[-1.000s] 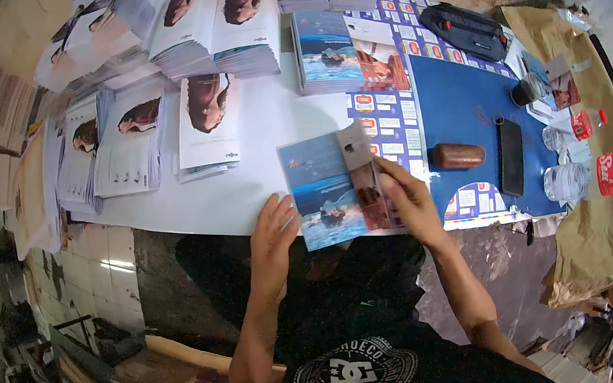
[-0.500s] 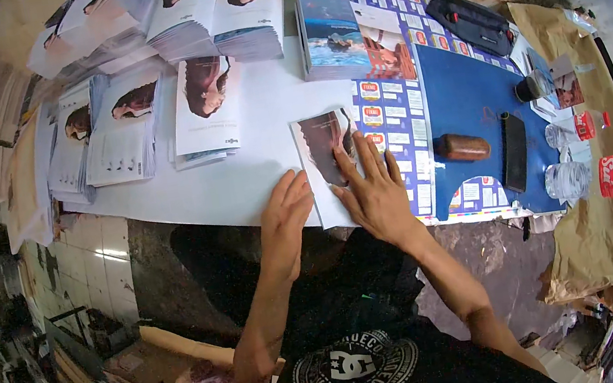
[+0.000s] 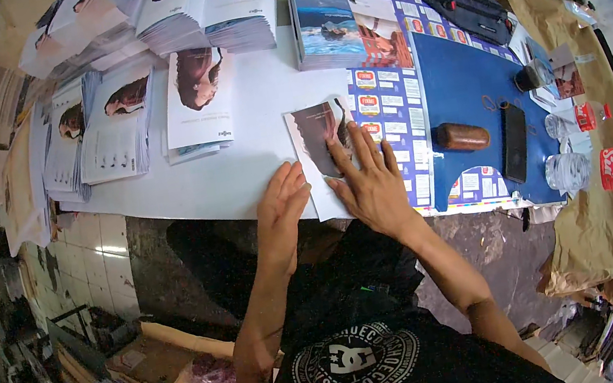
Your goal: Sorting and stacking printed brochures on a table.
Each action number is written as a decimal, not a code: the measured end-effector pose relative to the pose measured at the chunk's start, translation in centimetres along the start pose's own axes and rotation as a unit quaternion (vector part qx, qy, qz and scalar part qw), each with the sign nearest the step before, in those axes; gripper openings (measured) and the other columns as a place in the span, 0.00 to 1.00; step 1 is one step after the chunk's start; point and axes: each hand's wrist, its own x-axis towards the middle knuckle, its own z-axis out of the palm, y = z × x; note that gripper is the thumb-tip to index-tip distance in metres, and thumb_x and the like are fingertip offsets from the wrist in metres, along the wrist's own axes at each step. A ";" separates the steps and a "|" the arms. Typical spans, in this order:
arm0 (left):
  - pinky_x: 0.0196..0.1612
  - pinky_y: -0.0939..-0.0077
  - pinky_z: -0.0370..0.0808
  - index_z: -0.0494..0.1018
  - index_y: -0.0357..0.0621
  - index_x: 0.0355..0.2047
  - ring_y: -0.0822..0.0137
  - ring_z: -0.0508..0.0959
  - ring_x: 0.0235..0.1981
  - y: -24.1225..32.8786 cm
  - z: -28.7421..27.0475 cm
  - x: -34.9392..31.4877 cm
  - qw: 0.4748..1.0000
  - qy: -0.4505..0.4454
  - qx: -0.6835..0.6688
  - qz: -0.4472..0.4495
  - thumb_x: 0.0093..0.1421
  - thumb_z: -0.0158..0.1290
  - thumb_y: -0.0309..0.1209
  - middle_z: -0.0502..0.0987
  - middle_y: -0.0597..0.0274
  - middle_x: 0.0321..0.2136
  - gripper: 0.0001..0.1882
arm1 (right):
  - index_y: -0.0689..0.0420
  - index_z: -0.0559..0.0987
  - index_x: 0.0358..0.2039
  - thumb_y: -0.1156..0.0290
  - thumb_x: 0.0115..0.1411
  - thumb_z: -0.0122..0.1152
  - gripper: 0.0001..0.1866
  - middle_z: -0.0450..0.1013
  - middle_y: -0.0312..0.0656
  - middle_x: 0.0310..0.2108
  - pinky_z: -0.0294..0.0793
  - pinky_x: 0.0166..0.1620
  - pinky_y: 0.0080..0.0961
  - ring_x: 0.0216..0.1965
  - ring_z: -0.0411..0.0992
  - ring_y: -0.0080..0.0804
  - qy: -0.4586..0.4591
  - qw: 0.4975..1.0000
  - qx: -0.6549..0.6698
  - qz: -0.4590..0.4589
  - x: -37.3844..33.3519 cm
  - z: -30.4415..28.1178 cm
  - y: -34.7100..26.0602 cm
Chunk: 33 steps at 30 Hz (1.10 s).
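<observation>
A folded brochure (image 3: 310,124) with a picture of long dark hair lies near the table's front edge. My right hand (image 3: 372,186) rests flat on it, fingers spread over the picture and the right side. Beside the brochure's left edge, my left hand (image 3: 282,204) is tilted onto its side, fingers extended and holding nothing; whether it touches the paper I cannot tell. Farther left lies a small stack of matching brochures (image 3: 198,116), with a blue edge showing underneath. Behind the brochure stands a thick stack of booklets (image 3: 327,32) with a blue water picture.
More brochure stacks (image 3: 114,132) fill the left and back of the table (image 3: 205,194). On the blue board (image 3: 456,84) at right are a brown rounded block (image 3: 463,136), a black oblong object (image 3: 515,142) and a dark cup (image 3: 533,75). Plastic bottles (image 3: 569,172) stand at the right edge.
My left hand has rolled slightly onto its side beside the brochure. The right hand stays spread on the brochure. The whole view has shifted a little.
</observation>
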 end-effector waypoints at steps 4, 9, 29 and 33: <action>0.72 0.53 0.59 0.59 0.35 0.70 0.49 0.63 0.70 -0.6 0.0 1.0 0.938 0.017 0.289 0.194 0.70 0.50 0.27 0.64 0.41 0.68 0.29 | 0.44 0.61 0.74 0.50 0.70 0.54 0.35 0.52 0.55 0.75 0.54 0.71 0.58 0.74 0.53 0.53 0.004 1.000 -0.006 -0.001 -0.1 0.0 0.0; 0.72 0.35 0.48 0.67 0.42 0.66 0.53 0.63 0.71 -1.4 -1.5 3.1 0.658 -0.097 0.673 0.325 0.68 0.54 0.33 0.65 0.58 0.68 0.27 | 0.44 0.61 0.74 0.50 0.70 0.53 0.35 0.52 0.54 0.75 0.54 0.71 0.57 0.75 0.52 0.51 0.001 1.000 -0.017 0.002 -0.2 -0.1 0.1; 0.70 0.37 0.49 0.70 0.44 0.62 0.59 0.63 0.70 -2.2 -2.8 3.3 0.647 -0.083 0.673 0.348 0.67 0.55 0.36 0.66 0.59 0.66 0.24 | 0.56 0.76 0.51 0.54 0.55 0.72 0.28 0.69 0.49 0.52 0.64 0.55 0.52 0.56 0.66 0.53 0.045 0.999 0.017 0.010 -2.8 -4.4 1.3; 0.70 0.38 0.50 0.70 0.44 0.62 0.58 0.63 0.70 -2.1 -2.3 3.5 0.643 -0.089 0.669 0.363 0.68 0.54 0.36 0.66 0.59 0.66 0.24 | 0.53 0.76 0.51 0.52 0.60 0.67 0.24 0.67 0.47 0.49 0.62 0.55 0.55 0.56 0.64 0.53 0.079 0.997 -0.016 0.015 4.1 -0.5 2.0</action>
